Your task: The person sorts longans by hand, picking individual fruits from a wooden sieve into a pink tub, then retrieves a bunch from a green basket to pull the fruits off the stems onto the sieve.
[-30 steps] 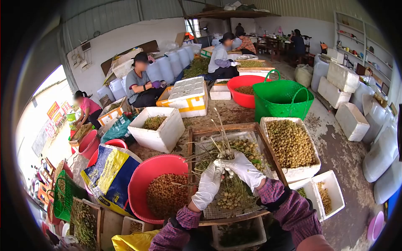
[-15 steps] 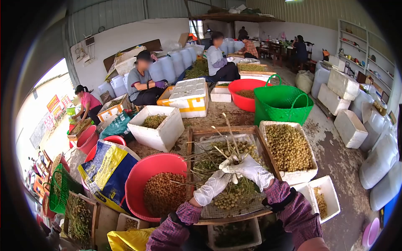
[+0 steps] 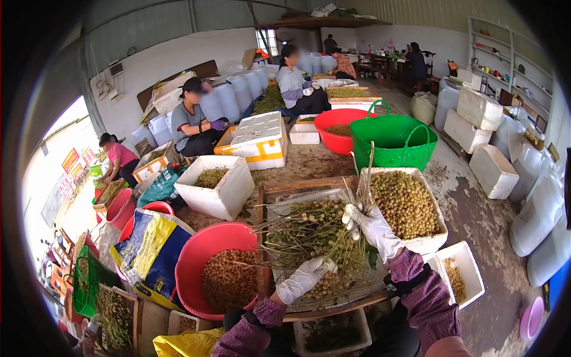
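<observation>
My right hand (image 3: 376, 231), in a white glove, is closed around a bunch of thin woody fruit stems (image 3: 365, 178) whose ends stick up past the fingers. Leafy twigs with small round fruits hang below it. Lower and to the left, my gloved left hand (image 3: 304, 279) has its fingers drawn together against yellowish fruits; whatever is between the fingertips is hidden. Both hands are over a wire-mesh screen (image 3: 363, 287) in a wooden frame, where loose fruits and a heap of stalks (image 3: 291, 235) lie.
Right of the screen stands a foam box of fruits (image 3: 404, 202); left is a red basin (image 3: 193, 256) with browner fruits. A green basket (image 3: 386, 146) and white foam box (image 3: 223, 193) stand beyond. Another foam box (image 3: 464, 268) is at lower right. Several people sit farther back.
My hands were together at the stems; now they are apart. The left has moved down to the fruits, while the right has shifted right and up with the stems. The view has shifted slightly.
</observation>
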{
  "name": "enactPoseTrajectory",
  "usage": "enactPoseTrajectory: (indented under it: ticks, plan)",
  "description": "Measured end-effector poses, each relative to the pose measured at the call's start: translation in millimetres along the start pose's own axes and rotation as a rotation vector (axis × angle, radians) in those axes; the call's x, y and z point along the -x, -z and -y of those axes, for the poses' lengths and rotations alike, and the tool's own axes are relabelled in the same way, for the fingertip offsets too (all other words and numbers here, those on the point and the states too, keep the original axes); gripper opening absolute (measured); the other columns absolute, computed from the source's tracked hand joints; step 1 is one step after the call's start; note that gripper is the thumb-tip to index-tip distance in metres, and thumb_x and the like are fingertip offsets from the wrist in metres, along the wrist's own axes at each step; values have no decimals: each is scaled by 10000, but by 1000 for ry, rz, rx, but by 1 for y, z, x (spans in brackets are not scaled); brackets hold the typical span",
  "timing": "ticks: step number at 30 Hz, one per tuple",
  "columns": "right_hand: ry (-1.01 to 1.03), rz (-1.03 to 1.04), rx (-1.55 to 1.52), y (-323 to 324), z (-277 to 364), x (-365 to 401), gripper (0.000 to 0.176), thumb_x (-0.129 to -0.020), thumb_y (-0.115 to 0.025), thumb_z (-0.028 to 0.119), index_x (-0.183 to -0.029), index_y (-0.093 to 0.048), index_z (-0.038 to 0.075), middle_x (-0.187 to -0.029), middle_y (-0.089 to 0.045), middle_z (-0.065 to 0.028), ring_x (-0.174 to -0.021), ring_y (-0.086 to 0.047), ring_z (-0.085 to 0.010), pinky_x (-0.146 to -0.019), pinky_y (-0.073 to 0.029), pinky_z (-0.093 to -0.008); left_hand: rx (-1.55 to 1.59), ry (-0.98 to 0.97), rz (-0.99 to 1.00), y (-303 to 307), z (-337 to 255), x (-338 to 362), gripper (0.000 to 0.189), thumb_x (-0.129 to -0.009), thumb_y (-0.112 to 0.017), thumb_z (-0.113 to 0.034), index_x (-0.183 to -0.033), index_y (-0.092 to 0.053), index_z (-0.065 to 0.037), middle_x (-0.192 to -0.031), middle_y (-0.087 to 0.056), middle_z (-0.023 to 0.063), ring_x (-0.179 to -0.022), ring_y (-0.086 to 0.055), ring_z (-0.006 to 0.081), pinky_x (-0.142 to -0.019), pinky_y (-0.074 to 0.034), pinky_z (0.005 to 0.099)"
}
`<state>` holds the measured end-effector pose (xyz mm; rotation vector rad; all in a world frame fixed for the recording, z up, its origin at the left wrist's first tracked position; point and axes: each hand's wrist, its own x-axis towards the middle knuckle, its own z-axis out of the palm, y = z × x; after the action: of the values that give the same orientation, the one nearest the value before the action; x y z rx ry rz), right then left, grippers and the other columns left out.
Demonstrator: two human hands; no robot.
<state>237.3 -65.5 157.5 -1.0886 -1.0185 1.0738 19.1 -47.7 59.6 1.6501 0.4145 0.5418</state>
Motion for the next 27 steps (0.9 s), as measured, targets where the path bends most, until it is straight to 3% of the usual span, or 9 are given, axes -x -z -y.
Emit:
enactPoseTrajectory:
  ticks: [5,9,11,15,16,20,21,23,27]
  plan:
    - [20,-35,-172,31,-34,-1,230,-929,-609,256,-914,-578,29,-699,-627,-71,-472,-562,-138,-349,-433,-262,127,73,-211,-6,7,3,204,-1001,-475,-164,-939,-600,-15,-883,-596,10,-751,-492,86,-694,-436,242]
    - [7,-322,-310,49,-47,-2,242,-899,-650,271,-880,-585,38,-678,-621,-65,-471,-567,-147,-350,-451,-271,-460,83,-212,10,7,15,199,-966,-544,-197,-938,-606,-10,-828,-601,61,-759,-525,121,-699,-455,273]
    - [45,-263,-335,83,-45,-11,221,-910,-632,268,-880,-594,53,-678,-616,-53,-483,-550,-142,-362,-433,-269,-579,180,-144,27,20,32,207,-939,-588,-216,-938,-611,-10,-812,-608,86,-774,-552,156,-711,-465,297]
    - [50,-203,-316,66,-21,-2,214,-914,-622,248,-818,-599,59,-687,-615,-52,-521,-559,-137,-372,-433,-271,-821,-6,-228,19,-13,20,320,-888,-655,-261,-1113,-582,-46,-1087,-608,140,-931,-596,263,-852,-475,350]
    - [52,-161,-306,63,-22,0,200,-918,-621,241,-839,-605,57,-704,-631,-45,-529,-585,-123,-370,-452,-259,-803,254,-219,13,-41,12,483,-862,-685,-282,-1253,-522,-52,-1237,-554,151,-1066,-562,274,-941,-439,351]
    - [23,40,-335,46,-20,6,166,-928,-606,208,-910,-600,43,-744,-635,-56,-552,-587,-131,-396,-445,-255,-876,-304,-220,-3,-69,-7,558,-856,-691,-217,-1337,-470,-40,-1286,-543,148,-1118,-514,265,-989,-392,373]
    - [42,19,-336,36,-14,8,198,-913,-626,214,-828,-612,36,-709,-626,-61,-526,-572,-142,-386,-428,-268,-823,-318,-152,-2,-51,-9,447,-898,-640,-169,-1297,-508,-20,-1165,-606,117,-1002,-564,211,-902,-452,337]
    - [78,-40,-349,29,-13,10,197,-915,-624,214,-823,-607,41,-717,-630,-60,-529,-573,-140,-386,-431,-270,-301,72,-157,-2,-23,-7,299,-946,-569,-148,-1216,-578,-22,-965,-643,62,-817,-594,127,-736,-494,257]
    - [55,-207,-397,43,-23,4,191,-914,-628,225,-833,-598,54,-700,-629,-63,-501,-564,-137,-377,-437,-267,-219,220,-220,-4,-52,1,225,-977,-519,-169,-1129,-633,-48,-804,-624,15,-659,-558,54,-588,-467,203]
